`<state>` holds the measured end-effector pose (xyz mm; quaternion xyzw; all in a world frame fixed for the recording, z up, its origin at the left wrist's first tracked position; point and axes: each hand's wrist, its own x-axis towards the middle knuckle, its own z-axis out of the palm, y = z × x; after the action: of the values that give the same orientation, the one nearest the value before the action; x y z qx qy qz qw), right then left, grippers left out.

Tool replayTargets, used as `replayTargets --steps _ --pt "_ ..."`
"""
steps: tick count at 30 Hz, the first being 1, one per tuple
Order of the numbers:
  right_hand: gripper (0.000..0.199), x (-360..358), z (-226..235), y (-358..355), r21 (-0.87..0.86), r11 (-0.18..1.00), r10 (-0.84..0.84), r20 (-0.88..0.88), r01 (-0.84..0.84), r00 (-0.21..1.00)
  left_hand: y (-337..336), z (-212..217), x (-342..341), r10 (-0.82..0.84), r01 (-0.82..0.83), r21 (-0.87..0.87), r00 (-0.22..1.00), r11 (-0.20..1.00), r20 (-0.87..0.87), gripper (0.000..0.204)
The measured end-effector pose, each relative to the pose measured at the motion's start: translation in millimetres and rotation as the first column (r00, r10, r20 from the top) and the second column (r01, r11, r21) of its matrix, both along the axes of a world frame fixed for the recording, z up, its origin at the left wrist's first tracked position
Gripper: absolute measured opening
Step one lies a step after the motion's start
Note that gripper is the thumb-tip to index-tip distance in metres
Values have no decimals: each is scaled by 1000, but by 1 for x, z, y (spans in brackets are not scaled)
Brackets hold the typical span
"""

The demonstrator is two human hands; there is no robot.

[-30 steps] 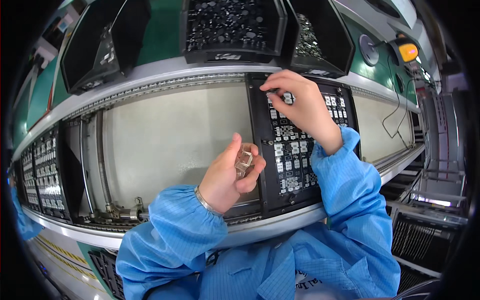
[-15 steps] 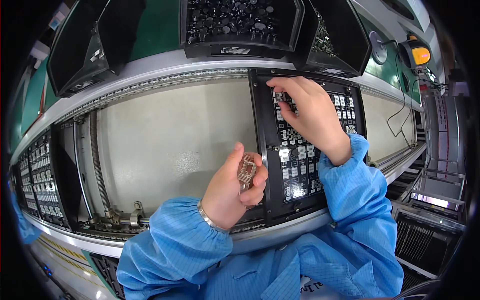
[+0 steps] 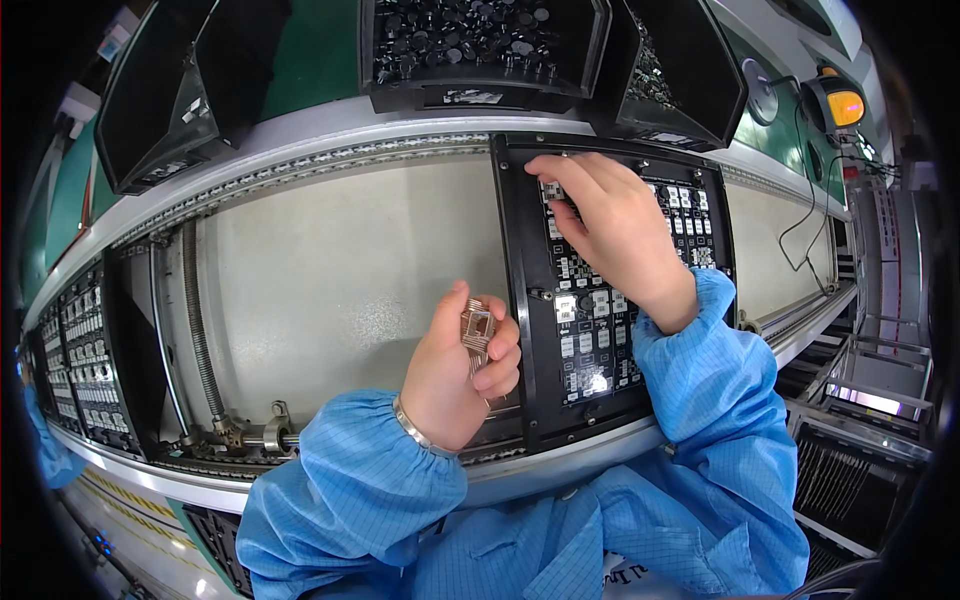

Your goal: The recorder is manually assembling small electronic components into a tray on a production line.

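Boards (image 3: pixel 592 343) are seemingly needing precise fingerwork at eleven o'clock, right hand's (image 3: pixel 622 225) pinch unclear, left hand (image 3: pixel 447 365) clutching metal parts (image 3: pixel 478 326).

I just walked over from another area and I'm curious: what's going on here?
A person in blue sleeves is working at a railed line. The left hand holds a few small shiny parts. The right hand is over the upper-left part of a black-framed panel of circuit boards; whether its fingertips pinch anything is hard to see. A similar panel sits at far left. Beyond the line, a black bin holds dark round pieces.
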<state>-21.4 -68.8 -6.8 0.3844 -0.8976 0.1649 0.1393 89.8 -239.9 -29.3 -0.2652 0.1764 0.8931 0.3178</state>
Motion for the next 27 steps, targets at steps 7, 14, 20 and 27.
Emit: replayTargets --steps 7,14,20,27 --pt "29 4 -4 1 -64 998 -5 67 9 998 3 -1 -1 49 -49 9 999 999 8 37" --pt "27 5 -4 3 -29 999 -22 48 24 999 8 6 -2 21 -25 -48 997 999 -78 37" --pt "21 1 -10 5 -19 1000 11 -41 -12 999 10 9 -3 13 -73 -260 974 963 -225 29" --pt "24 11 18 6 -258 965 77 137 -39 988 11 15 -6 -86 17 -207 940 978 -330 39"
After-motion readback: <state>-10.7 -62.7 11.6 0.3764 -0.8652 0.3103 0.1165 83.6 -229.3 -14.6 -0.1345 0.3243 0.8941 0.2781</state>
